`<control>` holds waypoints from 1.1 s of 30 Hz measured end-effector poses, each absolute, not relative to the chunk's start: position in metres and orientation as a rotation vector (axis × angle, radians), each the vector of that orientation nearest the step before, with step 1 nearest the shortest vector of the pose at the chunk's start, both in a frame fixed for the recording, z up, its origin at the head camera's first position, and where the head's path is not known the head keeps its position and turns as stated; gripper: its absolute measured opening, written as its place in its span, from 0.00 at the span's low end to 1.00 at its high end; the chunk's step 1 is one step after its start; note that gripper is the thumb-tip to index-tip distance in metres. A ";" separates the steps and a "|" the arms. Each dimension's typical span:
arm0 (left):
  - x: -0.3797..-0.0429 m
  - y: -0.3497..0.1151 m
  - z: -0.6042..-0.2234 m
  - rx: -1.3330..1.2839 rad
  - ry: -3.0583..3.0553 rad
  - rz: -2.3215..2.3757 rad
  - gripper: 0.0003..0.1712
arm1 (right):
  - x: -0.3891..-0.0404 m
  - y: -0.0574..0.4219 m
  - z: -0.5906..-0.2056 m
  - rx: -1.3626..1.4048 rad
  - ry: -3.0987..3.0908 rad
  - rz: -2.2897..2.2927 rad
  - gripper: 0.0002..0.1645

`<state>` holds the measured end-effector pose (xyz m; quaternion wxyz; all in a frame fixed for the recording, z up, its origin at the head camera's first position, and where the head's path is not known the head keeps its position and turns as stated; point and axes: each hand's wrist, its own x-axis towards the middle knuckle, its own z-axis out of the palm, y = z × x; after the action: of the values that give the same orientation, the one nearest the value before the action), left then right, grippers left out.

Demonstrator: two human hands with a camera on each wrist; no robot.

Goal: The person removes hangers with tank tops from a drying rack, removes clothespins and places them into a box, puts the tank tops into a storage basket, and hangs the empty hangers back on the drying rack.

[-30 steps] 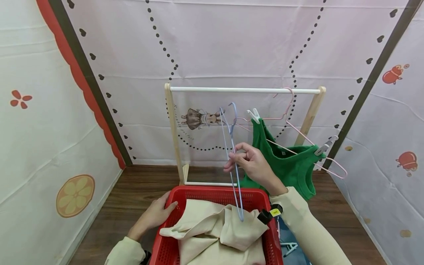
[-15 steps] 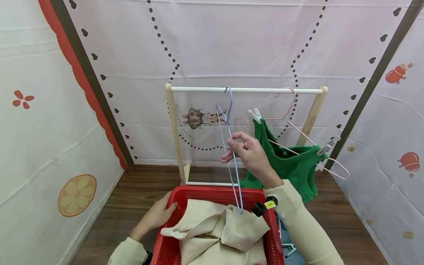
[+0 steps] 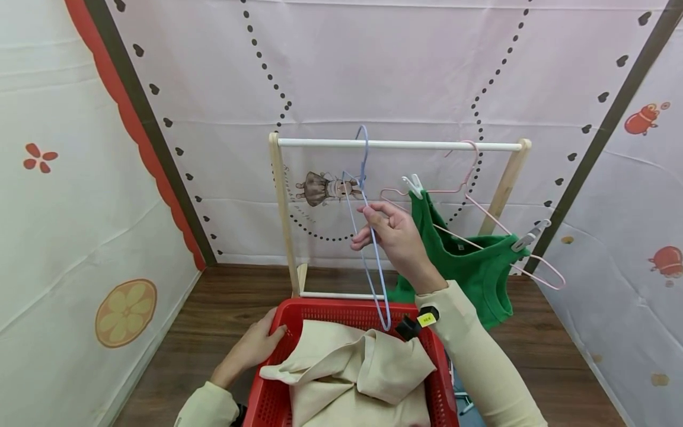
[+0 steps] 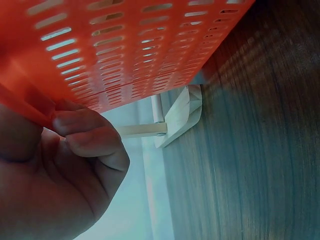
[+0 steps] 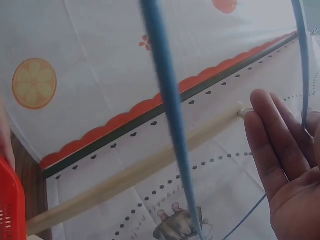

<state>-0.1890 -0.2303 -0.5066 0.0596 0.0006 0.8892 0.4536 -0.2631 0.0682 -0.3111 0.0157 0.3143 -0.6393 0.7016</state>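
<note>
My right hand (image 3: 392, 237) pinches a pale blue wire hanger (image 3: 380, 270) by its side, above the far part of a red plastic basket (image 3: 331, 303). The hanger's hook overlaps the white rail (image 3: 315, 143) of a small wooden rack in the head view. Up close in the right wrist view, the blue wire of the hanger (image 5: 170, 95) runs beside the hand. My left hand (image 3: 258, 341) grips the basket's left rim; its fingers curl round it in the left wrist view. Folded cream cloth (image 3: 331, 379) lies inside the basket.
On the rail's right side, a pink hanger (image 3: 474, 163) carries a green sleeveless top (image 3: 464, 273), fixed with clothespins, one white (image 3: 414, 186) and one grey (image 3: 531, 234). A pale clip (image 3: 466, 408) lies on something blue right of the basket. Printed fabric walls surround the wooden surface (image 3: 560, 356).
My right hand has raised the blue hanger and moved it slightly left, bringing its hook from below the rail up to it. The left hand stays on the basket rim.
</note>
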 end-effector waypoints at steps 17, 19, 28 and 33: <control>-0.189 -0.231 -0.506 0.003 2.673 1.395 0.29 | -0.268 0.056 -0.310 1.107 -1.868 2.313 0.25; -0.189 -0.231 -0.505 0.003 2.676 1.395 0.29 | -0.268 0.055 -0.311 1.118 -1.880 2.320 0.27; -0.190 -0.231 -0.507 0.004 2.692 1.388 0.30 | -0.271 0.048 -0.318 1.103 -1.976 2.339 0.24; -0.190 -0.231 -0.509 0.004 2.693 1.390 0.29 | -0.272 0.043 -0.322 1.072 -2.063 2.308 0.23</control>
<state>-0.1901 -0.2309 -0.5086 0.0554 0.0013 0.8872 0.4580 -0.2721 0.0428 -0.3224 -0.0673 0.3266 -0.6281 0.7030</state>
